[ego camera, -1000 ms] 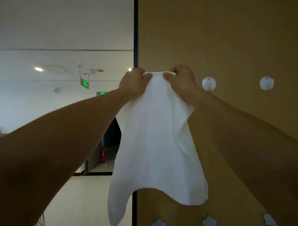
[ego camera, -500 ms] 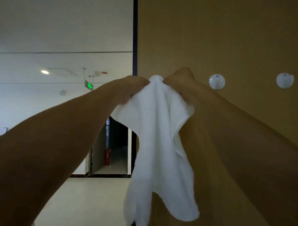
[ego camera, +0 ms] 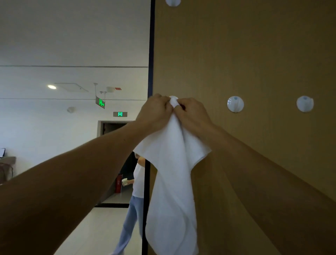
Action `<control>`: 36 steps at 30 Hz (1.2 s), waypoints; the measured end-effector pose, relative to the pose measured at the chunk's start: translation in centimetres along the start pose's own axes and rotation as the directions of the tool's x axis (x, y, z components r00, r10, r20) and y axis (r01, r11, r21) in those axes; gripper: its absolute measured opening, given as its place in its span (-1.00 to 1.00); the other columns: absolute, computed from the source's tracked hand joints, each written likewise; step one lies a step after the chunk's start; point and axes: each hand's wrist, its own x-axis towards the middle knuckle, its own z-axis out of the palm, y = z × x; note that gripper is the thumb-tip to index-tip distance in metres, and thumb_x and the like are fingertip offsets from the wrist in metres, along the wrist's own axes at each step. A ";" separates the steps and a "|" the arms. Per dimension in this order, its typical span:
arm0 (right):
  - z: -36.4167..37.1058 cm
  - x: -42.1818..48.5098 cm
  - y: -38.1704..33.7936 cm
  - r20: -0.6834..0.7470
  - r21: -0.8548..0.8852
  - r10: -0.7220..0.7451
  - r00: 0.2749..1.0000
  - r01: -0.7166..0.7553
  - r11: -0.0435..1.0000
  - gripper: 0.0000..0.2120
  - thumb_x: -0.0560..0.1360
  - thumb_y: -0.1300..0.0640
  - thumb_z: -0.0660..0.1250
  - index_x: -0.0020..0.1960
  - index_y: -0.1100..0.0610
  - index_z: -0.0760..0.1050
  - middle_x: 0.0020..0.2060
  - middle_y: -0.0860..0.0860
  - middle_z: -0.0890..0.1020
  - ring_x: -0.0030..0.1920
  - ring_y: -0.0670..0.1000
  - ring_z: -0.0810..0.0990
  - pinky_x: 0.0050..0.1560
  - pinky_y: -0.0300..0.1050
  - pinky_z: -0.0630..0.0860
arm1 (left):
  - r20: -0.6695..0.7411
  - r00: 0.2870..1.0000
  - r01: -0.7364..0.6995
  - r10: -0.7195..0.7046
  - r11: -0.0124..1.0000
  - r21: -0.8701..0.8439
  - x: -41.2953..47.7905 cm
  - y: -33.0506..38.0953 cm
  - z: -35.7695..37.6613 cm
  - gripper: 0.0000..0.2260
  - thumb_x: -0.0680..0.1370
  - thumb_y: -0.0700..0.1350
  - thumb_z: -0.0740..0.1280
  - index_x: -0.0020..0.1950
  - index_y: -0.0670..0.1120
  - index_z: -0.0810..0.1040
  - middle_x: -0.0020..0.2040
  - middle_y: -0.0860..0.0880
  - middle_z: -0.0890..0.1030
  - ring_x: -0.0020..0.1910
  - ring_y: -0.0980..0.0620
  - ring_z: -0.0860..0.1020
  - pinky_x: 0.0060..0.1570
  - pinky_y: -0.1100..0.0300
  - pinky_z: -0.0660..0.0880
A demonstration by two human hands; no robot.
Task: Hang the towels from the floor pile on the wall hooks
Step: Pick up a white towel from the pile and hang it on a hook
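Head view: recorded white towel (ego camera: 171,173) against wooden wall panel (ego camera: 254,54), top bunched into a small knob just above frame centre, body hanging in folds toward 6 o'clock and cut by the bottom edge. Cannot tell whether the knob sits over a hook; spot covered by cloth and fingers. Found left hand (ego camera: 156,112) at 9 o'clock of the knob, fingers curled, pinching the gathered cloth. Found right hand (ego camera: 192,114) at 3 o'clock of the knob, fingers likewise curled into the towel, nearly touching the left across the knob. Noted bare forearms reaching up from 7 and 4 o'clock.

Logged two round white hooks on the panel at 3 o'clock of the hands, level with them: nearer hook (ego camera: 235,104) and farther hook (ego camera: 305,103), well apart. Logged upper hook (ego camera: 172,2) at 12 o'clock, cut by the top edge.

Noted dark edge strip (ego camera: 151,54) along the panel's 9 o'clock side. Beyond it, toward 9 o'clock: ceiling light (ego camera: 52,87), hanging exit sign (ego camera: 100,102), wall exit sign (ego camera: 120,114) above a dark doorway (ego camera: 112,127), red fire extinguisher (ego camera: 118,183), and a bystander (ego camera: 134,200) holding a cup (ego camera: 124,181).
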 end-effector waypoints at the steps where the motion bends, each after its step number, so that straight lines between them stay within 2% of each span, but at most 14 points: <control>1: -0.2 0.2 -0.1 0.018 0.021 0.011 1.000 -0.012 1.000 -0.70 0.61 0.06 0.17 0.16 0.18 0.57 0.04 0.11 0.62 0.05 0.08 0.57 -0.02 -0.15 0.40 | 0.036 0.998 0.050 -0.048 0.996 -0.078 0.2 0.1 -0.1 -0.77 0.62 -0.04 0.16 -0.11 -0.08 0.54 -0.16 -0.04 0.52 -0.13 0.02 0.46 -0.25 0.26 0.23; 3: -0.6 0.4 -0.6 0.062 0.086 0.078 0.995 -0.083 0.993 -0.70 0.55 0.11 0.25 0.24 0.15 0.54 0.10 0.07 0.62 0.08 0.05 0.58 0.09 -0.08 0.50 | 0.128 0.986 0.127 -0.107 0.979 -0.161 0.6 0.7 -0.6 -0.88 0.55 -0.03 0.28 -0.13 -0.04 0.51 -0.24 0.05 0.49 -0.24 0.11 0.44 -0.33 0.33 0.27; 6: -0.8 0.9 -0.8 0.126 0.149 0.209 0.970 -0.227 0.962 -0.77 0.48 0.17 0.29 0.10 0.19 0.58 -0.05 0.08 0.64 -0.06 0.05 0.61 -0.11 -0.12 0.50 | 0.229 0.947 0.281 -0.227 0.928 -0.245 1.2 1.1 -1.4 -0.91 0.45 -0.14 0.36 -0.21 -0.13 0.53 -0.32 0.01 0.48 -0.35 0.13 0.44 -0.47 0.39 0.33; 9: -1.3 1.0 -0.8 0.229 0.380 0.400 0.888 -0.460 0.803 -0.85 0.40 0.19 0.30 -0.12 0.26 0.57 -0.21 0.14 0.61 -0.23 0.10 0.59 -0.23 -0.10 0.45 | 0.286 0.868 0.491 -0.406 0.788 -0.371 1.4 1.4 -1.8 -0.85 0.44 -0.20 0.28 -0.34 -0.15 0.44 -0.36 -0.05 0.42 -0.39 0.01 0.41 -0.43 0.27 0.30; 12: -1.3 0.5 0.1 0.313 0.450 0.460 0.831 -0.556 0.699 -0.88 0.45 0.15 0.31 -0.19 0.19 0.54 -0.23 0.09 0.63 -0.25 0.05 0.59 -0.25 -0.17 0.47 | 0.301 0.801 0.598 -0.517 0.671 -0.439 1.0 1.4 -1.6 -0.81 0.43 -0.22 0.22 -0.38 -0.11 0.33 -0.37 -0.05 0.36 -0.39 -0.01 0.34 -0.40 0.24 0.23; 14: -0.4 -0.5 0.6 0.263 0.411 0.395 0.880 -0.473 0.779 -0.83 0.54 0.09 0.25 -0.21 0.09 0.51 -0.28 -0.01 0.60 -0.28 -0.04 0.57 -0.36 -0.22 0.41 | 0.234 0.865 0.502 -0.444 0.743 -0.443 0.0 1.1 -1.0 -0.84 0.47 -0.24 0.20 -0.31 -0.10 0.43 -0.34 -0.01 0.42 -0.37 0.05 0.38 -0.44 0.27 0.30; 16: 1.0 -1.7 0.7 0.133 0.275 0.255 0.958 -0.283 0.919 -0.78 0.58 0.06 0.15 -0.24 -0.01 0.38 -0.31 -0.08 0.50 -0.31 -0.08 0.48 -0.38 -0.22 0.31 | 0.162 0.948 0.317 -0.274 0.849 -0.422 -1.6 0.8 -0.3 -0.84 0.53 -0.28 0.17 -0.06 -0.14 0.54 -0.26 0.06 0.48 -0.30 0.19 0.44 -0.43 0.46 0.34; 17: 1.6 -2.3 0.7 0.090 0.190 0.187 0.978 -0.201 0.961 -0.79 0.58 0.04 0.12 -0.24 -0.03 0.32 -0.30 -0.10 0.47 -0.30 -0.08 0.46 -0.37 -0.22 0.28 | 0.144 0.968 0.247 -0.205 0.882 -0.401 -2.2 0.6 0.1 -0.81 0.56 -0.29 0.16 0.07 -0.19 0.53 -0.22 0.09 0.47 -0.28 0.24 0.44 -0.38 0.53 0.35; 19: 2.3 -3.4 0.6 0.052 0.068 0.111 0.992 -0.115 0.991 -0.85 0.53 -0.05 0.09 -0.20 -0.06 0.27 -0.27 -0.11 0.45 -0.28 -0.10 0.46 -0.37 -0.23 0.26 | 0.138 0.979 0.185 -0.147 0.925 -0.331 -3.1 0.1 0.5 -0.79 0.60 -0.27 0.16 0.19 -0.24 0.49 -0.20 0.14 0.43 -0.26 0.29 0.41 -0.32 0.61 0.30; 22: 2.7 -4.6 0.8 0.072 0.016 0.160 0.984 -0.162 0.987 -0.80 0.51 -0.12 0.06 -0.06 0.00 0.31 -0.22 -0.09 0.47 -0.26 -0.08 0.49 -0.33 -0.17 0.35 | 0.147 0.966 0.247 -0.214 0.931 -0.268 -4.5 -0.3 0.9 -0.78 0.63 -0.16 0.16 0.21 -0.22 0.46 -0.20 0.14 0.41 -0.26 0.26 0.38 -0.32 0.62 0.27; 26: 3.6 -7.0 0.8 0.108 0.088 0.295 0.949 -0.305 0.948 -0.72 0.57 -0.14 0.10 0.12 0.04 0.35 -0.11 -0.04 0.54 -0.15 0.00 0.56 -0.18 -0.04 0.50 | 0.147 0.953 0.300 -0.264 0.887 -0.352 -7.7 0.0 2.1 -0.70 0.65 -0.08 0.15 0.29 -0.22 0.41 -0.02 0.02 0.46 -0.23 0.26 0.39 -0.28 0.67 0.28; 30: 3.9 -9.2 0.5 0.132 0.144 0.389 0.912 -0.406 0.902 -0.78 0.61 -0.09 0.07 0.10 0.04 0.32 -0.08 -0.01 0.55 -0.16 -0.02 0.55 -0.19 -0.08 0.46 | 0.178 0.927 0.374 -0.330 0.851 -0.367 -10.1 0.4 2.6 -0.67 0.65 -0.04 0.13 0.34 -0.20 0.37 0.03 0.04 0.43 -0.13 0.19 0.41 -0.30 0.66 0.29; 33: 4.0 -11.0 0.2 0.146 0.124 0.419 0.896 -0.437 0.891 -0.71 0.63 -0.05 0.05 0.20 0.12 0.35 0.02 0.06 0.57 -0.08 0.04 0.56 -0.10 -0.07 0.47 | 0.224 0.898 0.440 -0.380 0.808 -0.393 -11.9 0.5 2.7 -0.65 0.66 0.02 0.10 0.34 -0.15 0.33 0.03 0.07 0.43 -0.18 0.24 0.42 -0.33 0.58 0.35; 36: 3.4 -12.9 -0.1 0.130 0.175 0.468 0.874 -0.485 0.857 -0.60 0.63 -0.09 0.04 0.30 0.17 0.33 0.14 0.08 0.54 0.09 0.11 0.56 0.11 0.02 0.50 | 0.201 0.907 0.421 -0.370 0.795 -0.436 -13.5 0.5 2.6 -0.64 0.63 0.09 0.13 0.35 -0.07 0.31 0.06 0.10 0.46 -0.07 0.22 0.49 -0.10 0.42 0.44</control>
